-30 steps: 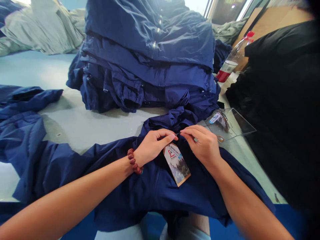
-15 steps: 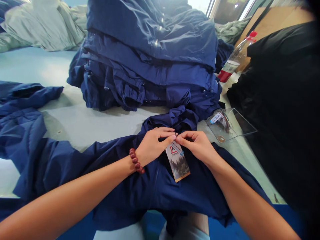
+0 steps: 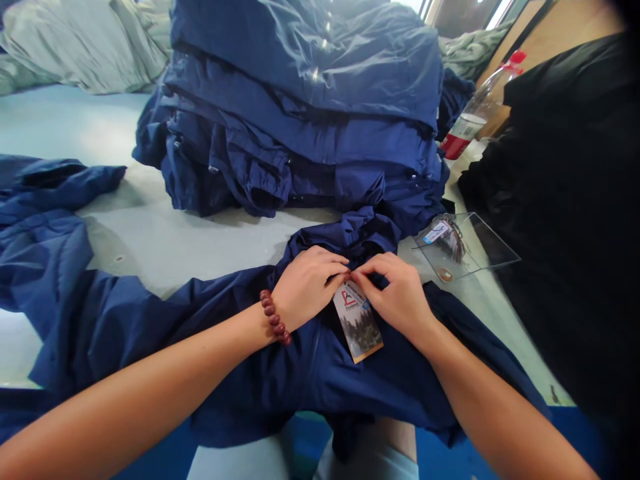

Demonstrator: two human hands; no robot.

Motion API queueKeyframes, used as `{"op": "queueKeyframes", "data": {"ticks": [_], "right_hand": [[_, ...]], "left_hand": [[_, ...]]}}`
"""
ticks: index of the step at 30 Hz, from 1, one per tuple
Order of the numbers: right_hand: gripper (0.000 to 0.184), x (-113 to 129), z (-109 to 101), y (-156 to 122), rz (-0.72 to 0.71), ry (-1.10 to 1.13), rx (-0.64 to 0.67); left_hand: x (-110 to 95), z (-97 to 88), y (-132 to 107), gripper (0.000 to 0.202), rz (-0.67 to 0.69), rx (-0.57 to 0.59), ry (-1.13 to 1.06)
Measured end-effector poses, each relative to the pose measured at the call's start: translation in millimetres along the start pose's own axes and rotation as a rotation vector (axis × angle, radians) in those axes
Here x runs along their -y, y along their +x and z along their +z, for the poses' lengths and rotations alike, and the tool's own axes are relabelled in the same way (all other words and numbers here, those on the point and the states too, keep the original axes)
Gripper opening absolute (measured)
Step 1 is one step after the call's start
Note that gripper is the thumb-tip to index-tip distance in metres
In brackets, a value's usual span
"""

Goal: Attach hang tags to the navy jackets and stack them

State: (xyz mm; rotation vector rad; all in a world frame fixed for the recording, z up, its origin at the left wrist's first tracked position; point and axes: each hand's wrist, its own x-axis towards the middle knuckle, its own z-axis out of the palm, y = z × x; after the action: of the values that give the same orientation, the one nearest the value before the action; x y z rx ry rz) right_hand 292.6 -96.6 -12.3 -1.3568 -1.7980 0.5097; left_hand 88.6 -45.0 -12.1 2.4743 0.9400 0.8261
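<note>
The cardboard hang tag (image 3: 357,321) is where we start: it lies tilted on a navy jacket (image 3: 280,360), close to the middle of the counter's near edge. Its face is up, with a red logo above a picture of dark trees, and its narrow top end reaches up between our hands.

Our left hand (image 3: 307,287) is closed, with its fingers curled toward the tag's top end. Our right hand (image 3: 395,297) is closed as well, and the fingertips of the two hands nearly meet there. They seem to be pinching something at that spot, but it is too small and too hidden to tell whether that is the tag's corner, a thread or the cloth. The work in hand is close fingertip work at the top of the tag, and that spot calls for a small, exact pinch rather than a full grip.

The jacket spreads wide and rumpled across the counter, with a sleeve off to the left. A beaded bracelet (image 3: 273,317) circles our left wrist. Just beyond our right hand, a clear plastic sheet (image 3: 487,247) carries a bundle of tags (image 3: 450,238). A tall stack of folded navy jackets (image 3: 300,120) rises toward the counter's far side, with a plastic bottle (image 3: 480,110) beyond it and black cloth (image 3: 550,233) along the right.
</note>
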Motion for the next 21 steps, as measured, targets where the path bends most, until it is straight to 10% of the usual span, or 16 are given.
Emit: {"op": "queueKeyframes", "data": {"ticks": [5,13,21], "right_hand": [[0.01,4.4,-6.0,-1.2,-0.436,-0.329,0.004],[0.01,2.1,-5.4,3.3,-0.052,0.035,0.087],[0.01,3.9,-5.9,2.7,-0.011,0.023,0.095]], "left_hand": [[2.9,-1.1,2.0,0.016,0.035,0.088,-0.155],[3.0,-0.6,2.2,0.015,0.013,0.038,-0.263],[-1.0,-2.0,2.8,0.007,-0.145,0.016,-0.411]]}}
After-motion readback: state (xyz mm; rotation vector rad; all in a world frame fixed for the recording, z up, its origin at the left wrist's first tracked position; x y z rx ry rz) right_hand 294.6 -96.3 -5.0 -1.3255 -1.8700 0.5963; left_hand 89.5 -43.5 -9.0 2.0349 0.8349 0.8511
